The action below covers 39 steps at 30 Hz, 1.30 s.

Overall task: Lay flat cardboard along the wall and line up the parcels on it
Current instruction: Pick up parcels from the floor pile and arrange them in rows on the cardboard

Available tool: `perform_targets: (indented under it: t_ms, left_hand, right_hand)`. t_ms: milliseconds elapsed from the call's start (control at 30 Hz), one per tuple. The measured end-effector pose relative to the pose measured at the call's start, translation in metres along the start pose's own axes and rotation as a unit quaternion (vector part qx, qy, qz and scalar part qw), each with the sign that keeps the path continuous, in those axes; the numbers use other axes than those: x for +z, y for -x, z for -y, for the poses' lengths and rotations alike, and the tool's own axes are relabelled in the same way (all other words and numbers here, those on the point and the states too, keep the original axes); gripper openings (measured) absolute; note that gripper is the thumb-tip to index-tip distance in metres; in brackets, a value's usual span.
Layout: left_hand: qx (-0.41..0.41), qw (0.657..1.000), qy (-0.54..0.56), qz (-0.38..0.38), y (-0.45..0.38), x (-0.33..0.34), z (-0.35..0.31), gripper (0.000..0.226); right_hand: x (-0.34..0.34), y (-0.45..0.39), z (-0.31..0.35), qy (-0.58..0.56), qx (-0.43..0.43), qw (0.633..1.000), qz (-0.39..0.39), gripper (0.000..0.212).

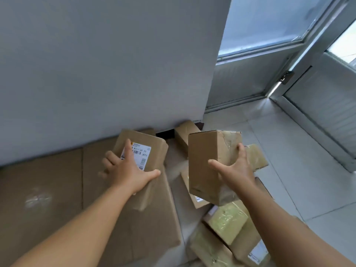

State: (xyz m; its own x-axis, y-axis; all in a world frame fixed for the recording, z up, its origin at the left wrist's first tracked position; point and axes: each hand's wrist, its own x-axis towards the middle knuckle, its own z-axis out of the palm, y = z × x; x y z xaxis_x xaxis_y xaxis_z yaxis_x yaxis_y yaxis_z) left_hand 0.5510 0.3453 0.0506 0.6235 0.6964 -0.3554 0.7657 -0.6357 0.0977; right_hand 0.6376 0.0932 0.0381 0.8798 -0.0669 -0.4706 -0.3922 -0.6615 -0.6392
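Cardboard boxes, both looked light and stiff | my left hand (129,170) clutched the labelled parcel (142,151) mid-frame | right hand (236,168) wrapped round the taped parcel (208,166), slick tape so I'd grab the edges

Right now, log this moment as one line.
left hand: holds labelled box | right hand: holds plain box | flat cardboard: down along wall

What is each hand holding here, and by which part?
Left hand grips the labelled parcel by its near end; right hand holds the plain box by its taped right side.
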Motion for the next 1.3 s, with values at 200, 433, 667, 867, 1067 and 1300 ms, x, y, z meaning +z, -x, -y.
perform_targets:
  t_ms: [200, 433, 667, 867, 1067, 1300]
  left_hand:
    - [-0.099, 0.994, 0.052, -0.011, -0.013, -0.024, 0.117, 0.136]
    - [-0.166, 0.982, 0.086, 0.012, -0.031, -0.043, 0.235, 0.135]
    - [-0.199, 0.974, 0.103, 0.028, -0.051, -0.064, 0.348, 0.136]
    - [-0.238, 0.966, 0.091, 0.039, -0.076, -0.074, 0.430, 0.133]
    - [-0.229, 0.968, 0.090, 0.056, -0.111, -0.069, 0.472, 0.131]
    - [-0.214, 0.967, 0.113, 0.075, -0.150, -0.043, 0.489, 0.131]
  right_hand:
    - [0.079, 0.049, 0.068, -0.005, -0.042, 0.997, 0.068, 0.120]
    - [0.190, 0.115, 0.126, 0.059, -0.075, 0.988, 0.119, 0.112]
    - [0.298, 0.177, 0.177, 0.124, -0.080, 0.980, 0.136, 0.116]
    - [0.383, 0.214, 0.217, 0.223, -0.092, 0.960, 0.141, 0.114]
    - [0.451, 0.231, 0.246, 0.329, -0.113, 0.931, 0.111, 0.122]
    - [0.518, 0.227, 0.243, 0.409, -0.163, 0.896, 0.054, 0.115]
